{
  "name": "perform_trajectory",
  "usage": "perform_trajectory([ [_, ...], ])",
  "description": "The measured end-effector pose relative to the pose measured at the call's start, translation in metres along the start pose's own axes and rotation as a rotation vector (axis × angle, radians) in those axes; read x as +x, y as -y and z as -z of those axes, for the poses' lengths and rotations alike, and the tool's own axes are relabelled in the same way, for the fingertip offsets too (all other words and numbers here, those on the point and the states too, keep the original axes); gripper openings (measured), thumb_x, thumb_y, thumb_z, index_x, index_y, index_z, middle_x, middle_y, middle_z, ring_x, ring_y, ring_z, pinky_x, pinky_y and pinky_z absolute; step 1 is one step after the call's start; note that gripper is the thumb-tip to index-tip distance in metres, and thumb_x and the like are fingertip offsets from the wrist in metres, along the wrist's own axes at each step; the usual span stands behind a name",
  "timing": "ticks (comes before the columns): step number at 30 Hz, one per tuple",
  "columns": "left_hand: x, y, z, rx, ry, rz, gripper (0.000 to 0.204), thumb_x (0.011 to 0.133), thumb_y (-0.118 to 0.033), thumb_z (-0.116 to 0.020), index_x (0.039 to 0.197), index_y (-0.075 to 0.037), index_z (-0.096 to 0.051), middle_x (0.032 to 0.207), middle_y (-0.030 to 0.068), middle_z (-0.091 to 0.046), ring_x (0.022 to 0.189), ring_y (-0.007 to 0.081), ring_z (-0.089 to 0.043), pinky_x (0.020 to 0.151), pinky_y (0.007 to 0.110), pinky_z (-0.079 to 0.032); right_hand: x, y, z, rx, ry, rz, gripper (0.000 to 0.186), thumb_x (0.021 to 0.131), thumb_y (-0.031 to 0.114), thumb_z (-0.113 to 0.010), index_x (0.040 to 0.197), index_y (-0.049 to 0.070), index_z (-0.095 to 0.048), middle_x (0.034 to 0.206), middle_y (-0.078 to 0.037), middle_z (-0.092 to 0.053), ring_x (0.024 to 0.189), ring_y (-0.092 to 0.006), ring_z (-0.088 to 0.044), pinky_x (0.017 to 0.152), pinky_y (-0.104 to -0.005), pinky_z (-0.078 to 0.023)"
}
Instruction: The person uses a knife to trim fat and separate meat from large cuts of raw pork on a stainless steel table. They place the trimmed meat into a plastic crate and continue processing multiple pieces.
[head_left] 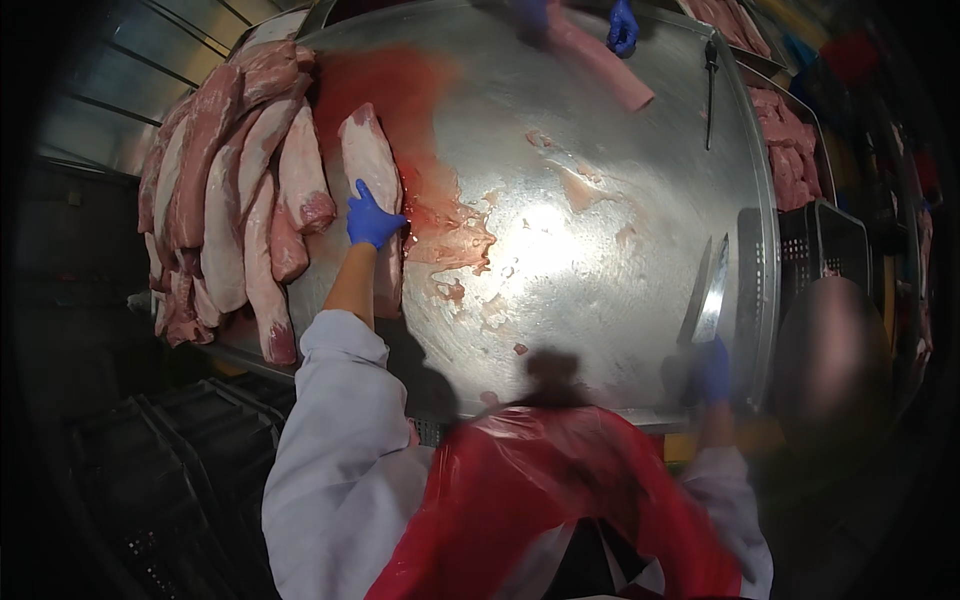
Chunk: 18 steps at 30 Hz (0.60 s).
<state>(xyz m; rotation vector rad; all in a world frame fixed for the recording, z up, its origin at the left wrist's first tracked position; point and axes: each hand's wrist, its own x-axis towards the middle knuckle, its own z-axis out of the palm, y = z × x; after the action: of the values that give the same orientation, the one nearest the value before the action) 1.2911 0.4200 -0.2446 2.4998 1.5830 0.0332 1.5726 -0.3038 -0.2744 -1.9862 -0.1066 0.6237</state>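
A long pale pork loin (368, 152) lies on the metal table, left of the middle, its length running away from me. My left hand (373, 216), in a blue glove, grips it around the middle, with the thumb on top and fingers curled over the right side. At the right front of the table, my right hand (713, 372), gloved in blue and blurred, holds a knife (714, 292) by its handle. The blade points away from me, apart from the loin.
Several pork loins (225, 185) are piled at the left edge. Across the metal table (600, 300), a person's blue-gloved hand (622, 28) is near a blurred loin (598, 62). A sharpening steel (711, 90) lies far right. Meat-filled trays (787, 135) and black crates (180, 450) flank the table.
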Motion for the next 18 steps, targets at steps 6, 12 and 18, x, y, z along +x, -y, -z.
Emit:
perform_trajectory([
  [6,-0.133,-0.114,-0.007,0.014,0.055,-0.068,0.136,0.062,-0.049,-0.089,0.16,-0.004,-0.005,0.133,0.0333,-0.045,0.111,0.0492,-0.058,0.094,0.052,-0.051,0.021,-0.029,0.038,0.204,0.151,-0.018,0.067,0.068,-0.005,-0.061,0.135,-0.001,-0.054,0.115,-0.006,-0.065,0.099,-0.0162,-0.064,0.082,-0.0314,-0.056],
  [12,-0.229,-0.288,-0.048,0.067,0.063,0.003,0.134,0.065,-0.067,-0.081,0.159,-0.001,-0.012,0.149,0.0335,-0.032,0.133,0.049,-0.043,0.107,0.059,-0.039,0.031,-0.046,0.073,0.413,0.206,0.011,0.06,0.071,-0.002,-0.062,0.13,0.001,-0.057,0.109,-0.003,-0.065,0.097,-0.0149,-0.062,0.084,-0.031,-0.054],
  [18,-0.128,-0.436,-0.082,0.076,0.048,0.145,0.106,0.067,-0.049,-0.082,0.151,-0.004,-0.034,0.155,0.0256,-0.032,0.132,0.0437,-0.048,0.102,0.055,-0.046,0.078,-0.058,0.099,0.25,0.31,0.15,0.047,0.076,-0.001,-0.066,0.123,0.002,-0.059,0.105,-0.001,-0.065,0.095,-0.0135,-0.059,0.087,-0.0307,-0.05],
])
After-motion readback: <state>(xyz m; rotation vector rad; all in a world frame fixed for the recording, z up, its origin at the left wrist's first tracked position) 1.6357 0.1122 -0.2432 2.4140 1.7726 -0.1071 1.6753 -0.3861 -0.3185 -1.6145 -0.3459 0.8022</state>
